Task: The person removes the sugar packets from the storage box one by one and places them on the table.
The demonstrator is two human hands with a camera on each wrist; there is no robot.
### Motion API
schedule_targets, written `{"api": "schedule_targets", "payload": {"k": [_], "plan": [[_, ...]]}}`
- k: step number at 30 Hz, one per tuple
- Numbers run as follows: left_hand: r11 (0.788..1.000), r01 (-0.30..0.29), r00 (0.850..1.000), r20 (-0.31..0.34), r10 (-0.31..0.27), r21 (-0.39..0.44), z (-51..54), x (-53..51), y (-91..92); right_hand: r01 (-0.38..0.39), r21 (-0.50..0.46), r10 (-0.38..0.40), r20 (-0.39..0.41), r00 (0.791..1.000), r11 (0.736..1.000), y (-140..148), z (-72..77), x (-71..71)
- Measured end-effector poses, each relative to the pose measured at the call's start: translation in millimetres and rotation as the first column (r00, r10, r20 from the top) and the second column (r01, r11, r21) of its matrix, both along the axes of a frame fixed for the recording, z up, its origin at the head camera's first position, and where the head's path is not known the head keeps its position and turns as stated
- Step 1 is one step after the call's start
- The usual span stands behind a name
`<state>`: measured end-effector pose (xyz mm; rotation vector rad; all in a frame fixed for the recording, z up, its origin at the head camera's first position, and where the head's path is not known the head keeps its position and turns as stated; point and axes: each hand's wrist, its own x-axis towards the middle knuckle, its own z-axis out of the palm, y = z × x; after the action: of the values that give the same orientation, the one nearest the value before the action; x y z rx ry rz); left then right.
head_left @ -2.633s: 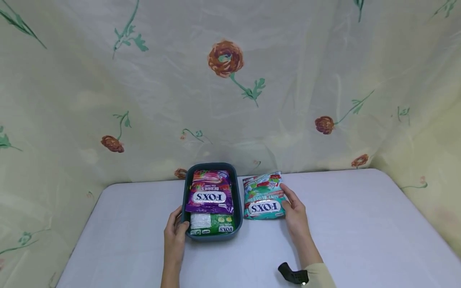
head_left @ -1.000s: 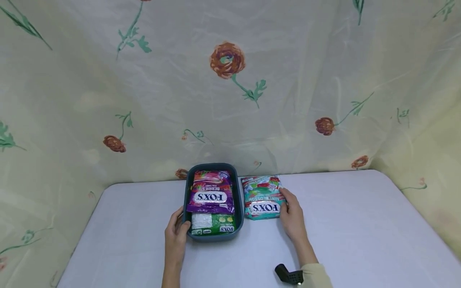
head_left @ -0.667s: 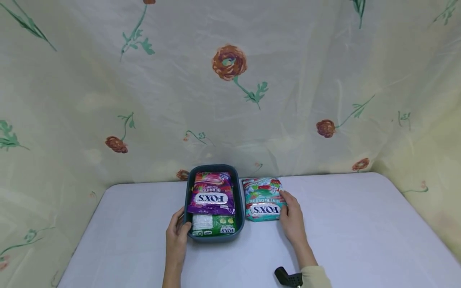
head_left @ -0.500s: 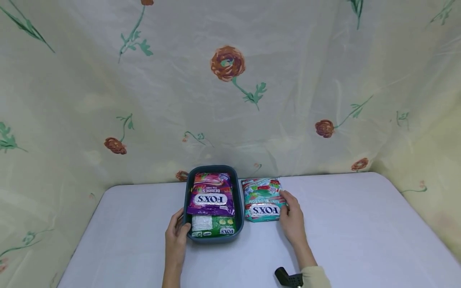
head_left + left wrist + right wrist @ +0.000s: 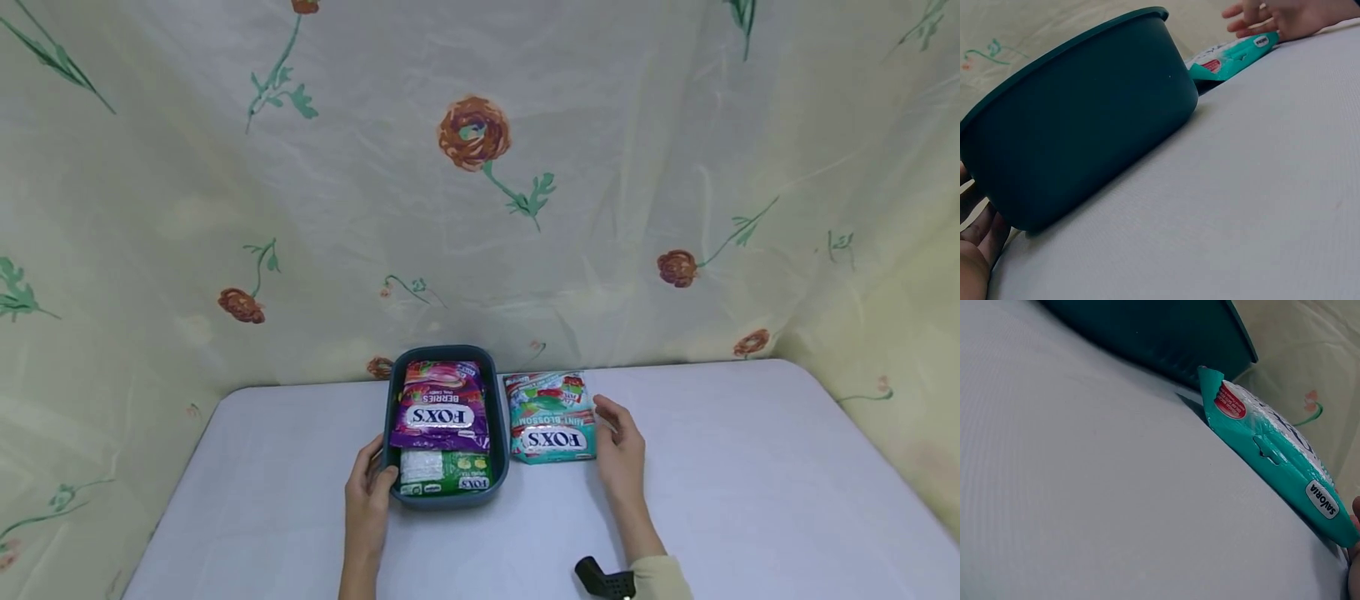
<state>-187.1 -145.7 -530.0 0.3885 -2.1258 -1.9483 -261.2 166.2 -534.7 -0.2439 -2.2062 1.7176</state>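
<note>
In the head view a dark teal plastic basin [image 5: 450, 501] stands left of centre. A purple Fox's Berries candy bag [image 5: 441, 408] lies in it, overlapping a green Fox's bag [image 5: 450, 473]. My left hand [image 5: 367, 496] holds the basin's near left corner, fingers along the outer wall and thumb at the front. Right of the basin, a turquoise Fox's Mint Blossom candy bag [image 5: 552, 417] lies flat on the table. My right hand [image 5: 621, 442] is at that bag's right edge, fingers loosely bent and gripping nothing. The right wrist view shows the turquoise bag [image 5: 1272, 456] edge-on.
A white-covered table [image 5: 750, 483] bears everything. Behind it hangs a pale floral curtain [image 5: 600, 167], close to the basin's far side. A black angular device [image 5: 603, 579] sits at my right wrist beside the sleeve [image 5: 662, 577].
The turquoise bag, earlier tilted in my right hand, now lies flat beside the basin. My right hand has let go and shifted slightly right. My left hand stays at the basin.
</note>
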Motion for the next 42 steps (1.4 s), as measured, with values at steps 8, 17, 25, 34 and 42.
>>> {"api": "schedule_targets", "payload": {"k": [8,17,25,34,42], "plan": [[1.000,0.008,1.000,-0.004,-0.008,0.001,3.1,1.7,0.9,0.027,-0.226,-0.037,-0.044,0.998,0.974,4.1,2.1,1.4],[1.000,0.010,1.000,-0.020,-0.010,-0.006,4.9,-0.1,2.2,-0.097,-0.377,0.043,-0.150,0.988,0.921,4.3,12.3,5.2],[1.000,0.002,1.000,0.030,-0.001,-0.017,3.9,0.3,0.9,-0.398,-0.535,0.308,-0.254,0.917,0.745,-12.6,37.4,16.7],[1.000,0.006,1.000,0.017,-0.006,-0.010,2.5,0.5,0.7,-0.666,-0.494,0.645,-0.246,0.724,0.559,-54.3,51.2,31.1],[1.000,0.006,1.000,0.019,-0.006,-0.012,6.2,1.3,1.8,-0.746,-0.472,0.770,-0.193,0.608,0.471,-60.0,69.2,36.7]]}}
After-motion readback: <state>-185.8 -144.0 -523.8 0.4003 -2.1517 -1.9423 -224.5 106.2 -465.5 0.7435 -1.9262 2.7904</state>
